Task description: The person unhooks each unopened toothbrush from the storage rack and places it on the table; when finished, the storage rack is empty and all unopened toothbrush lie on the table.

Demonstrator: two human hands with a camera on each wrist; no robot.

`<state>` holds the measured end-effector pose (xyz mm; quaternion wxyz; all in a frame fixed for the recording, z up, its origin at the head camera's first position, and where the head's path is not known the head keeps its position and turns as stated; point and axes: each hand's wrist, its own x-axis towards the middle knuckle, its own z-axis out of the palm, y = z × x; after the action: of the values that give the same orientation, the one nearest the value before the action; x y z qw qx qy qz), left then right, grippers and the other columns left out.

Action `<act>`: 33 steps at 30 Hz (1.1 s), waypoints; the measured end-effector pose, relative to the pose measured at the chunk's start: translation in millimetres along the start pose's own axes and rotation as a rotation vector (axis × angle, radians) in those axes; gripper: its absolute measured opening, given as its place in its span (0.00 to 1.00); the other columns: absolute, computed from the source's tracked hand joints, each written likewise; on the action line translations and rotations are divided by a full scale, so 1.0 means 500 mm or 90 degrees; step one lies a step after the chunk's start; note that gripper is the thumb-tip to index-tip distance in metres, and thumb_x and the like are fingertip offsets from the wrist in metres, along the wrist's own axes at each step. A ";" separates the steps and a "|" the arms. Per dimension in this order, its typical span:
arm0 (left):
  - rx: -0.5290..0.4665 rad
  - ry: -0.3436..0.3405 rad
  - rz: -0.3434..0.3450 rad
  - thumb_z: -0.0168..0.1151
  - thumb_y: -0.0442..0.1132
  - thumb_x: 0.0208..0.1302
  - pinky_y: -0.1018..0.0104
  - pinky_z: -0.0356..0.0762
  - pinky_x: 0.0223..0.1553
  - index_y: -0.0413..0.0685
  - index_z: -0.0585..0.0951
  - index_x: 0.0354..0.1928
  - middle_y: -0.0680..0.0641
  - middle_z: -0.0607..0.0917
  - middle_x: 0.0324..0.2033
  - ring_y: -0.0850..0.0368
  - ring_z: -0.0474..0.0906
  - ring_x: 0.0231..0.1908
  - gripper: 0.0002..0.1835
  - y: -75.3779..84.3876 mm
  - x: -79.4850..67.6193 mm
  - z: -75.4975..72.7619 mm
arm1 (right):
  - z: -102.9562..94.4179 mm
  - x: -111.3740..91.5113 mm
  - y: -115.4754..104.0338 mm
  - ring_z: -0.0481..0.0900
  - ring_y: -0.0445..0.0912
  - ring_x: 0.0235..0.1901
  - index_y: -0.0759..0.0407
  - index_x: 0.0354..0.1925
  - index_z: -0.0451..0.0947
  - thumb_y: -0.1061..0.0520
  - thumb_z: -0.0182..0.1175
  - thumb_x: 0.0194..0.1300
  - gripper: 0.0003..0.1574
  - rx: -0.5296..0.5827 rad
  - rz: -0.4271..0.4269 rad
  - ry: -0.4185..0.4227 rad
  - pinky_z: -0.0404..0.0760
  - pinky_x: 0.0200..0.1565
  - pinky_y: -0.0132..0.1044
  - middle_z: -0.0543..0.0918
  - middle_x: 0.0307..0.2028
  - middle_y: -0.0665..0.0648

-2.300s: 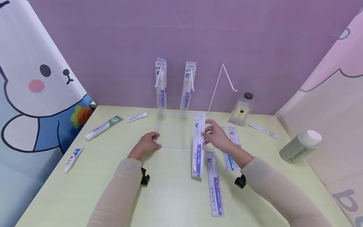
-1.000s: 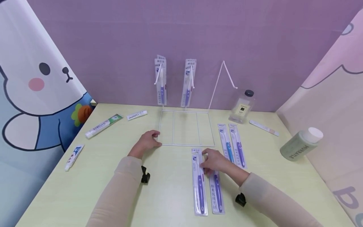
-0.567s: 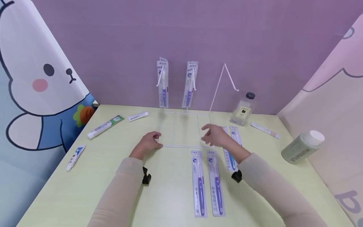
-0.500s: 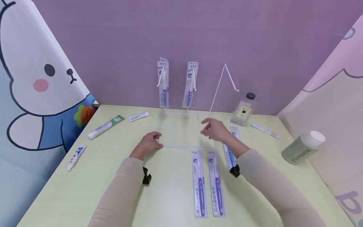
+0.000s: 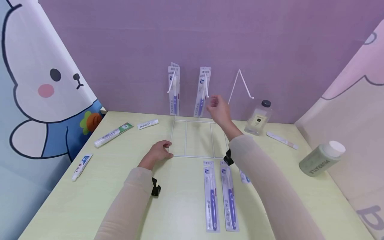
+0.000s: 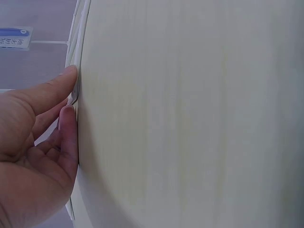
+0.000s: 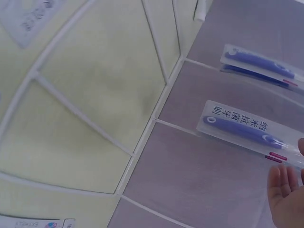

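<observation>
A white wire rack (image 5: 195, 157) stands on the table with three upright hooks. My left hand (image 5: 157, 151) pinches its front left side between thumb and fingers, as the left wrist view also shows. Packaged toothbrushes (image 5: 175, 100) hang from the left hook; another purple toothbrush pack (image 5: 200, 103) hangs on the middle one. The right hook (image 5: 246, 84) is bare. My right hand (image 5: 219, 110), holding nothing, is raised just right of the middle pack, its fingers loosely bent. Two purple toothbrush packs (image 5: 211, 196) (image 5: 230, 200) lie side by side in front of the rack.
Part of a blue toothbrush pack (image 5: 245, 177) shows beside my right sleeve. Toothpaste tubes (image 5: 113, 134) lie at left. A clear black-capped bottle (image 5: 258, 120), a slim pinkish-white packet (image 5: 282, 140) and a tilted green bottle (image 5: 321, 160) are at right. A purple cloth hangs behind.
My right hand laid a toothbrush pack on the table beside another, let go, then rose over the rack to the middle hook. My left hand stays at the rack.
</observation>
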<state>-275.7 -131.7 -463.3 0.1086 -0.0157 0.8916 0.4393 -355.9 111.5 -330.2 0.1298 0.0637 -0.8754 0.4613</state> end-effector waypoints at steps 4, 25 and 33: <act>0.003 -0.001 0.000 0.67 0.32 0.50 0.58 0.68 0.48 0.41 0.70 0.57 0.44 0.73 0.49 0.50 0.72 0.43 0.30 0.000 -0.002 0.001 | 0.012 0.028 -0.013 0.74 0.46 0.42 0.60 0.53 0.67 0.61 0.64 0.54 0.29 0.049 0.003 0.040 0.74 0.43 0.33 0.75 0.43 0.57; 0.009 0.007 0.002 0.68 0.33 0.49 0.57 0.68 0.48 0.43 0.71 0.57 0.45 0.73 0.49 0.51 0.72 0.43 0.30 0.001 0.001 0.003 | 0.038 0.072 -0.039 0.74 0.45 0.39 0.61 0.47 0.66 0.61 0.59 0.60 0.17 0.096 -0.017 0.066 0.76 0.37 0.31 0.76 0.40 0.57; 0.014 -0.002 0.007 0.68 0.34 0.49 0.57 0.68 0.49 0.43 0.70 0.58 0.45 0.73 0.50 0.51 0.72 0.44 0.31 -0.003 0.000 0.000 | 0.012 0.062 -0.046 0.73 0.46 0.38 0.58 0.49 0.67 0.63 0.55 0.61 0.17 0.123 -0.037 0.047 0.76 0.36 0.32 0.76 0.39 0.55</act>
<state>-275.3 -132.9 -464.4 0.1076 -0.0090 0.8964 0.4299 -381.1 94.0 -306.5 0.1685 0.0842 -0.8190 0.5420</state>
